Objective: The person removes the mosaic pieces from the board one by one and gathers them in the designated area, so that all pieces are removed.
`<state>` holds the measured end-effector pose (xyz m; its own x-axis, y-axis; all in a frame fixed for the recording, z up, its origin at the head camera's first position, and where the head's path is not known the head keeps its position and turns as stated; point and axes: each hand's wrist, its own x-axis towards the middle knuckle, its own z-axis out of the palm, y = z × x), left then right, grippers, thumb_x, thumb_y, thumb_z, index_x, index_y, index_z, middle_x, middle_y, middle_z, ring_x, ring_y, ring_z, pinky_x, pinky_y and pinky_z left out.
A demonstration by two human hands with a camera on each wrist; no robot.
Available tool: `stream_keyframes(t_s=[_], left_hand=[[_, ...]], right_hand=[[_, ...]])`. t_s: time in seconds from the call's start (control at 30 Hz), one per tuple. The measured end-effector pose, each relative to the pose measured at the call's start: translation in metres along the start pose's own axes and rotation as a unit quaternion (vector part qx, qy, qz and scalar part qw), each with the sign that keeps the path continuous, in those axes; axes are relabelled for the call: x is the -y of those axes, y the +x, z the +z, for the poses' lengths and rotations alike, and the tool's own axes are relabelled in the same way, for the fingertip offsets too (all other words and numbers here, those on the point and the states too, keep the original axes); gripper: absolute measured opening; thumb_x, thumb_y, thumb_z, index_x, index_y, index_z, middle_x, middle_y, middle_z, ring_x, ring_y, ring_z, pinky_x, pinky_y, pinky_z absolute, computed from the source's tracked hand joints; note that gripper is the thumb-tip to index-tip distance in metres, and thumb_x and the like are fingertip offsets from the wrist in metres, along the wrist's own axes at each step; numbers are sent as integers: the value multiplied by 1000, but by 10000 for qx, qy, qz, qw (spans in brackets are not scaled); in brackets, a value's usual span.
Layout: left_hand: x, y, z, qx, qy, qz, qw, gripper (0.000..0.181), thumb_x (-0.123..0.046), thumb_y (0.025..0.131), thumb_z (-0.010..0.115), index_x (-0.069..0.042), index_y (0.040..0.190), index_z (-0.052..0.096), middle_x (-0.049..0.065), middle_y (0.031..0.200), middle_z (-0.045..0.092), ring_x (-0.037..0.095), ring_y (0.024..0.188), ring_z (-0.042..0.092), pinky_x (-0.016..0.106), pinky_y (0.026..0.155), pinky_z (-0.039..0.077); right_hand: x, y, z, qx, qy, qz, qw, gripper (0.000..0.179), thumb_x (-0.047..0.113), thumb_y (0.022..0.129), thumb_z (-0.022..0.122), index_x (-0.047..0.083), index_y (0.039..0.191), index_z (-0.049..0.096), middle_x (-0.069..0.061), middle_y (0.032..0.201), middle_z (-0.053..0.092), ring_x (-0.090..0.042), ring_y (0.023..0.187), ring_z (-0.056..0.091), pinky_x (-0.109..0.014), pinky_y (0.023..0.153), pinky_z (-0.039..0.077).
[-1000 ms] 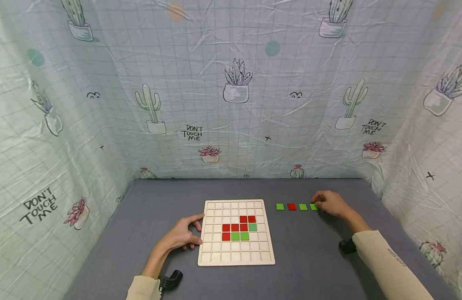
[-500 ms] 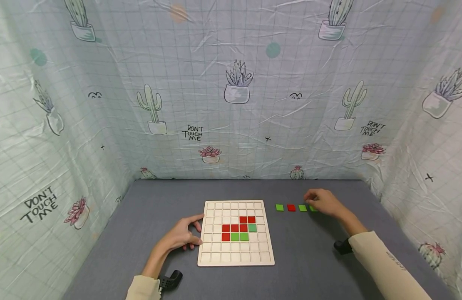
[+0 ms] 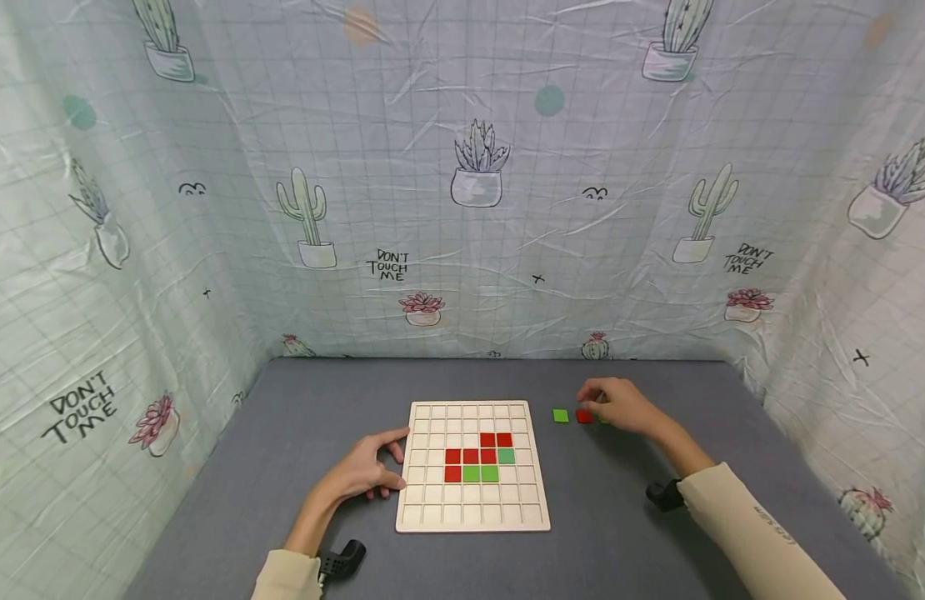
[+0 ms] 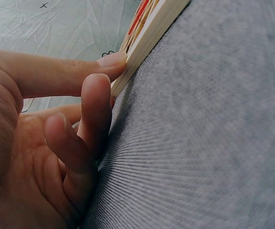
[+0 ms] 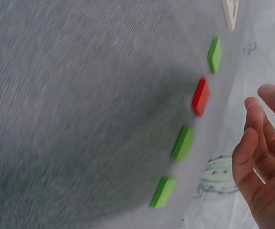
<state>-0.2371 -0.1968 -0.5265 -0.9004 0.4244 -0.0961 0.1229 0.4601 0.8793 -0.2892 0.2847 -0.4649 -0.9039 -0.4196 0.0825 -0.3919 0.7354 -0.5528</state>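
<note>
My left hand (image 3: 361, 468) touches the left edge of a pale wooden grid board (image 3: 473, 517) with thumb and forefinger; the left wrist view shows the thumb (image 4: 111, 62) on its rim, the other fingers bent beside it. Red tiles (image 3: 470, 457) and green tiles (image 3: 472, 474) sit in some of its cells. Above a row of loose square tiles hovers my right hand (image 3: 620, 406), fingers loosely bent. In the right wrist view it is apart from the red tile (image 5: 201, 97) and the green tiles (image 5: 183, 143), with nothing visible in it. In the head view it partly hides the row.
Everything lies on a grey table (image 3: 342, 392). A hanging cloth (image 3: 537, 233) printed with cacti closes off the back and both sides. Black wrist cameras (image 3: 344, 560) sit at both sleeves.
My right hand has moved left along the loose tiles, from the rightmost green one to near the red one. The left hand, the board and its tiles stay as they were.
</note>
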Motion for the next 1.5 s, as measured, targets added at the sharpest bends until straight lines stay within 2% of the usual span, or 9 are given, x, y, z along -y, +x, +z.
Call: stream_keyframes(t_s=[0.17, 0.33, 0.57, 0.73, 1.23, 1.5], left_hand=[[0, 0, 0, -47, 55, 1, 10000, 91, -6, 77, 84, -6, 158, 42, 13, 106, 58, 18, 54, 64, 32, 43, 45], [0, 1, 0, -48, 70, 5, 10000, 91, -6, 77, 84, -6, 158, 42, 13, 106, 58, 18, 54, 64, 32, 43, 46], [0, 0, 0, -41, 75, 7, 10000, 91, -6, 77, 84, -5, 158, 42, 13, 106, 58, 18, 55, 64, 32, 43, 46], [1, 1, 1, -93, 97, -23, 9999, 91, -6, 76, 84, -5, 157, 43, 12, 105, 58, 17, 54, 64, 32, 42, 45], [-1, 1, 0, -82, 55, -72, 9999, 91, -6, 76, 85, -5, 157, 44, 11, 104, 58, 17, 54, 64, 31, 42, 45], [-4, 2, -1, -64, 45, -100, 9999, 91, -6, 76, 85, -4, 157, 43, 11, 104, 58, 18, 54, 64, 31, 42, 45]], right_hand=[[13, 5, 6, -16, 7, -262, 9997, 15, 10, 99, 66, 3, 109, 74, -8, 98, 75, -6, 72, 61, -26, 63, 50], [26, 9, 14, 110, 114, -538, 9984, 15, 8, 100, 65, 2, 110, 74, -13, 99, 75, -6, 69, 62, -25, 61, 50], [47, 16, 26, 253, 103, -685, 9973, 15, 12, 100, 66, 5, 110, 75, -3, 97, 74, -4, 69, 57, -26, 62, 49], [62, 23, 39, 405, 127, -745, 9963, 16, 13, 100, 66, 6, 112, 75, -3, 98, 73, -4, 68, 56, -25, 62, 48], [108, 48, 75, 903, 283, -1124, 9891, 14, 14, 99, 68, 10, 110, 76, 0, 99, 75, -9, 79, 67, -24, 70, 53], [127, 57, 88, 1153, 440, -1200, 9851, 13, 11, 98, 69, 9, 109, 76, -1, 97, 75, -12, 79, 70, -23, 67, 54]])
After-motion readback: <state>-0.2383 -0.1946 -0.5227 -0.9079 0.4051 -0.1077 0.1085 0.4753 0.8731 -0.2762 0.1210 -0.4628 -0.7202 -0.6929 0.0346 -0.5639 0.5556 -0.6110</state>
